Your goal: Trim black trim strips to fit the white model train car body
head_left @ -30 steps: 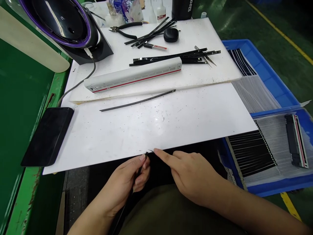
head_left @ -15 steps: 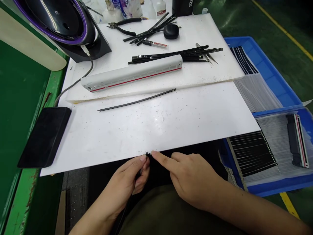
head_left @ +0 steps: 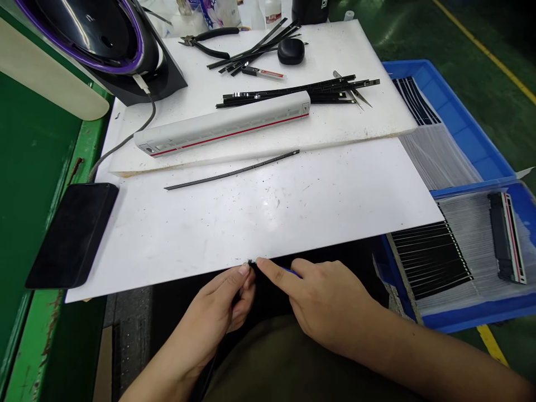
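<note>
At the board's near edge, my left hand (head_left: 224, 296) is closed in a pinch on a thin black strip (head_left: 250, 262). The strip's end pokes out past the thumb, and its length trails down below the hand. My right hand (head_left: 322, 296) is closed round a slim tool with a blue handle (head_left: 292, 272), mostly hidden by the fingers. Its index finger points along the tool, with the fingertip right beside the strip's end. Another black strip (head_left: 232, 172) lies alone on the white board (head_left: 201, 229) beyond both hands.
On the foam slab (head_left: 335, 125) rest a white train-car shell (head_left: 226, 124), piled black strips (head_left: 293, 95), tweezers (head_left: 360, 96), cutting pliers (head_left: 209, 43) and a black case (head_left: 291, 51). A phone (head_left: 73, 234) lies left. Blue trays (head_left: 464, 321) of strips stand right.
The view has shifted slightly. My right index finger is a little closer to the strip's end, and a bit of blue handle now shows behind it. My left hand keeps its pinch.
</note>
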### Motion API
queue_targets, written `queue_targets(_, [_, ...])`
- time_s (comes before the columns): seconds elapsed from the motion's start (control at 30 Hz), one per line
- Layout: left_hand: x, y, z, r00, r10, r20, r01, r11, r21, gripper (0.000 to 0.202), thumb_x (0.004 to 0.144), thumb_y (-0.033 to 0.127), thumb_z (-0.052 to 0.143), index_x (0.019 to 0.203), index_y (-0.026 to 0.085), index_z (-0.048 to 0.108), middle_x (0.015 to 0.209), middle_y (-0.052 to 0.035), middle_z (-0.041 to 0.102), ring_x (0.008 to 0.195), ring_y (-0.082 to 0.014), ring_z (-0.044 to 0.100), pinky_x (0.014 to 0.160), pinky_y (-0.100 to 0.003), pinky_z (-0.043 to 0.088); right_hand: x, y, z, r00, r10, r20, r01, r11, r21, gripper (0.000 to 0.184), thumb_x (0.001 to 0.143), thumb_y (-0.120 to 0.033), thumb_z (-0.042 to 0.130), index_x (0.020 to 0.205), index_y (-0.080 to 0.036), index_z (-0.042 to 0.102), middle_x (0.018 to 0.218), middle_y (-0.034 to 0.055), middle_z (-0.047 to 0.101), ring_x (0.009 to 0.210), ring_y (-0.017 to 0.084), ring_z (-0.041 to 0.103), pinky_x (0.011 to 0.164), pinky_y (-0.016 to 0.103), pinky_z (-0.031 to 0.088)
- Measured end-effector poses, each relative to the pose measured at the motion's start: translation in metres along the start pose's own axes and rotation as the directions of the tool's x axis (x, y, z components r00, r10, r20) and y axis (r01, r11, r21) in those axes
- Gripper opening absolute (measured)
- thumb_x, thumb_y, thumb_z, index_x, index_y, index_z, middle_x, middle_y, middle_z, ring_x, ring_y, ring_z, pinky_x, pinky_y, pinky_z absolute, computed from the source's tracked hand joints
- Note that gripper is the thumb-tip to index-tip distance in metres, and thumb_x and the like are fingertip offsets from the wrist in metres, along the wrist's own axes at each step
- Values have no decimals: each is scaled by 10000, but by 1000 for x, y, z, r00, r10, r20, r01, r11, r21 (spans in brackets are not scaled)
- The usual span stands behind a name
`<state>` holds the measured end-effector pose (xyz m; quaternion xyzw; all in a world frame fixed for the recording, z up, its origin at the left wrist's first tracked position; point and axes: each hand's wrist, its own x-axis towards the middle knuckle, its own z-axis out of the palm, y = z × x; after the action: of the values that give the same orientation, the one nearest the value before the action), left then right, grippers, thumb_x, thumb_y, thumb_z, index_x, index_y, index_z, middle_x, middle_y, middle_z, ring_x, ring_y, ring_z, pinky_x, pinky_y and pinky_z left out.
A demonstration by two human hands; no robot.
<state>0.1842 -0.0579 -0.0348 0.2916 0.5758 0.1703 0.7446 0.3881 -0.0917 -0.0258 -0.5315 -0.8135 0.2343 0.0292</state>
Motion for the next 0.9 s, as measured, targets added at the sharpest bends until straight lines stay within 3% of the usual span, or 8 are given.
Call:
queue_targets(0.53, [-3, 5, 7, 1000, 19, -21, -18, 999, 37, 448, 884, 558, 597, 657, 184, 501, 516, 55, 354, 470, -79, 260, 437, -214, 216, -1, -4, -5, 999, 31, 25, -31, 999, 26, 700, 922, -118, 461, 1569, -331, 298, 841, 5, 584, 568, 168, 502, 524, 321, 161])
queue_targets(0.9, [-1, 3, 6, 999, 27, -27, -27, 999, 26, 428, 882, 547, 605, 674, 190, 494, 510, 62, 351, 463, -79, 244, 436, -216, 192, -2, -4, 1, 999, 32, 9, -32, 998, -52, 707, 908, -124, 482, 1559, -342, 315, 791, -5, 550, 507, 162, 466, 496, 318, 129])
